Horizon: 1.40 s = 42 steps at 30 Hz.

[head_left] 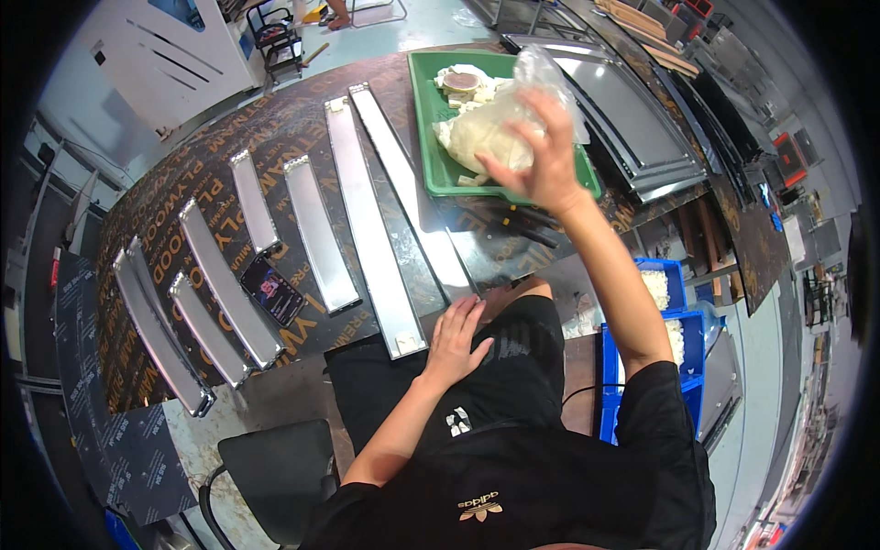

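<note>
My right hand (543, 151) is over the green tray (431, 174), fingers curved and spread beside a clear plastic bag (486, 133) of pale contents. No grip on the bag shows. My left hand (452, 346) lies flat over my lap, its fingertips by the near end of a long metal profile (417, 202). Just left of it, a second long, wider metal profile (371, 229) overhangs the table edge, with a small white piece at each end. A few small white pieces (457, 422) rest on my black clothing. In the tray, a round item (461, 81) sits among loose white pieces.
Several shorter metal profiles (229, 284) lie at the left of the printed plywood table (302, 101), around a phone (272, 291). Dark frames (623, 119) are stacked at the far right. Blue bins (698, 339) with white pieces stand right; a black chair (280, 477) is at lower left.
</note>
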Tool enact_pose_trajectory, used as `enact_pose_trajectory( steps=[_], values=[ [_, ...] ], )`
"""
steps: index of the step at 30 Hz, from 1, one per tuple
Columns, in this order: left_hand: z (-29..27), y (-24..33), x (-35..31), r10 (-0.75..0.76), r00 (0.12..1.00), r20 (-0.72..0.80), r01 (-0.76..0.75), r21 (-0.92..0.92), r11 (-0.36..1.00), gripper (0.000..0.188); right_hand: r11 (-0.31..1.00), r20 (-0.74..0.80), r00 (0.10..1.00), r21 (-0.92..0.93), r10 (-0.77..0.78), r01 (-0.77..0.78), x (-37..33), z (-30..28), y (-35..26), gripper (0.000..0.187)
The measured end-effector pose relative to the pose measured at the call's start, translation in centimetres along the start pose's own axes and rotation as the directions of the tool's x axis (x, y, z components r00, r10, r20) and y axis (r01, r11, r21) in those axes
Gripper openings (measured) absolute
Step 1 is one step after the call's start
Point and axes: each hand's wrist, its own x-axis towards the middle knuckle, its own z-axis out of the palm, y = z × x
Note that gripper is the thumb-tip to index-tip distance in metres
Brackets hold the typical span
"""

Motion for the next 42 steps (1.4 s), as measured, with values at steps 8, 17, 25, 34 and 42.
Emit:
enact_pose_trajectory(
  steps=[8,17,25,34,42],
  values=[
    [0.4,0.4,0.5,-0.021,1.0,0.009,0.021,-0.007,1.0,0.072,0.795,0.851,0.324,-0.164,0.413,-0.584,-7.4,6.9,3.2,0.029],
    [-0.2,0.4,0.4,-0.01,1.0,0.008,0.01,0.014,1.0,0.072,0.629,0.464,0.44,-0.43,0.769,-0.647,-12.4,9.0,4.2,0.09],
    [0.2,0.0,0.3,-0.02,1.0,0.014,0.02,-0.019,1.0,0.071,0.493,0.247,0.433,-0.288,0.867,-0.821,-15.1,9.9,5.5,0.093],
    [0.0,0.1,0.4,-0.023,1.0,0.011,0.023,-0.031,0.999,0.072,0.485,0.222,0.446,-0.168,0.867,-0.858,-15.9,9.8,6.2,0.09],
    [0.3,-0.4,0.5,-0.012,1.0,0.024,0.013,-0.039,0.999,0.073,0.609,0.182,0.581,-0.242,0.793,-0.755,-16.7,9.6,6.6,0.071]
  ],
)
